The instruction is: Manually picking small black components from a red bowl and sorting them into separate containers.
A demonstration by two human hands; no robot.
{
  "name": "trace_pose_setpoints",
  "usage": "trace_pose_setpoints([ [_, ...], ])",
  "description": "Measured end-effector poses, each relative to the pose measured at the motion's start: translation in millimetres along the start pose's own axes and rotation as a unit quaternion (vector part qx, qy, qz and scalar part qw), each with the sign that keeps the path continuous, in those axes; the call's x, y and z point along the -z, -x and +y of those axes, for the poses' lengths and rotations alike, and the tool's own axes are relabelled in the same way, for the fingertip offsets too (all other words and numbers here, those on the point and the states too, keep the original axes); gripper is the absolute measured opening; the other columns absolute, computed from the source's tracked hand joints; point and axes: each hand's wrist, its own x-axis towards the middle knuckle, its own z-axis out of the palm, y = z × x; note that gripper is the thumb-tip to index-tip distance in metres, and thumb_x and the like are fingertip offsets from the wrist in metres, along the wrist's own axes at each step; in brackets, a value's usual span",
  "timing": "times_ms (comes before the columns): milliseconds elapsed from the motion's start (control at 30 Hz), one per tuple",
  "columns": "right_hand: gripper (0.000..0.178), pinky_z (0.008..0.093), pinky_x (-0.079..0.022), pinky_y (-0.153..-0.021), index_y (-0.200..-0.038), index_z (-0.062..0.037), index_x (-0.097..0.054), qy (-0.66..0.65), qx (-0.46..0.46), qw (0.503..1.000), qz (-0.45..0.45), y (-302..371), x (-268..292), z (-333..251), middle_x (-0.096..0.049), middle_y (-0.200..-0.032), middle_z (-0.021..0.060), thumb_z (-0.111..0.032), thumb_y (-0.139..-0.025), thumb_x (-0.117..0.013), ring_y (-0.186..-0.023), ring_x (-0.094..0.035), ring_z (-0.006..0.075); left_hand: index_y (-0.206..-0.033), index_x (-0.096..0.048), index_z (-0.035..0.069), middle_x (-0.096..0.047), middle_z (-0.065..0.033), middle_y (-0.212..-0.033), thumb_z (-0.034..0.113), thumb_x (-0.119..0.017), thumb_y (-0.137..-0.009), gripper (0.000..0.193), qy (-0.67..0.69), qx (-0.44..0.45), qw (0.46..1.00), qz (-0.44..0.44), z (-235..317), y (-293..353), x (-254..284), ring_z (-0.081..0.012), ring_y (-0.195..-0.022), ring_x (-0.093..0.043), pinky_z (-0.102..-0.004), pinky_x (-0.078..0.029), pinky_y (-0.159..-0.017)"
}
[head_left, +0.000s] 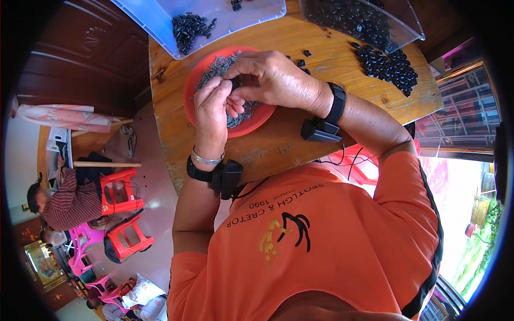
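My left hand (212, 104) and my right hand (270, 79) meet over a red bowl (261, 119). The bowl holds many small grey metal pieces that look like screws (218, 67). Thumbs and fingers of both hands are pinched together around a small black part (236, 82), mostly hidden by the fingers. Whether a screw is also held, I cannot tell. Right of the bowl, a few loose black parts (307, 53) lie on the wooden table (321, 40).
A clear plastic bin (155, 27) with a heap of black parts (191, 31) stands beyond the bowl. At the far right, another clear bin (369, 24) leans over a spread of black parts (388, 69). Left, a person (72, 200) sits near red stools (122, 192).
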Motion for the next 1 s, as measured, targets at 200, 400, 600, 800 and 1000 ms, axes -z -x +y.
trace_pose_setpoints([
  [200,0.022,0.0375,-0.050,-0.067,-0.095,-0.0049,-0.060,0.077,0.052,0.996,0.005,0.6,0.9,-2.7,-0.059,-0.082,0.0110,-0.012,-0.075,-0.068,-0.077,-0.061,0.0310,-0.075,-0.057,0.003,-0.057,-0.0041,-0.062,0.021,-0.048,-0.090,0.026,-0.023,-0.006,1.000,-0.009,0.4,-2.1,1.0,-0.0087,-0.052,-0.052,-0.0196,-0.040,-0.047],
  [400,0.021,0.0381,-0.050,-0.067,-0.095,-0.0046,-0.059,0.100,0.068,0.993,0.002,0.8,4.1,-3.6,-0.058,-0.082,0.0115,-0.011,-0.076,-0.066,-0.077,-0.060,0.0314,-0.078,-0.059,0.002,-0.057,-0.0036,-0.063,0.020,-0.048,-0.091,0.025,0.005,-0.007,1.000,-0.014,2.0,-1.3,-1.4,-0.0089,-0.053,-0.053,-0.0201,-0.040,-0.048],
  [600,0.019,0.0371,-0.051,-0.067,-0.094,-0.0037,-0.060,0.121,0.105,0.987,-0.005,-0.1,1.0,-5.1,-0.060,-0.082,0.0125,-0.010,-0.076,-0.064,-0.076,-0.061,0.0312,-0.080,-0.059,0.001,-0.057,-0.0044,-0.064,0.019,-0.046,-0.092,0.025,0.022,-0.003,1.000,-0.003,0.2,2.5,0.7,-0.0099,-0.054,-0.053,-0.0209,-0.040,-0.048],
  [800,0.018,0.0365,-0.052,-0.067,-0.093,-0.0036,-0.061,0.107,0.108,0.988,0.012,-0.7,2.8,-8.3,-0.061,-0.082,0.0118,-0.010,-0.077,-0.065,-0.076,-0.062,0.0309,-0.083,-0.059,0.001,-0.056,-0.0047,-0.064,0.019,-0.046,-0.092,0.024,0.042,-0.007,0.999,0.015,-1.6,1.3,-2.5,-0.0104,-0.053,-0.052,-0.0215,-0.039,-0.048],
  [1000,0.017,0.0362,-0.051,-0.066,-0.092,-0.0038,-0.062,0.113,0.115,0.987,0.012,-0.9,2.4,-3.5,-0.061,-0.081,0.0114,-0.010,-0.077,-0.065,-0.076,-0.062,0.0300,-0.085,-0.059,0.000,-0.056,-0.0054,-0.064,0.020,-0.046,-0.093,0.026,0.048,-0.007,0.999,0.001,0.8,2.9,-3.6,-0.0105,-0.053,-0.051,-0.0214,-0.039,-0.048],
])
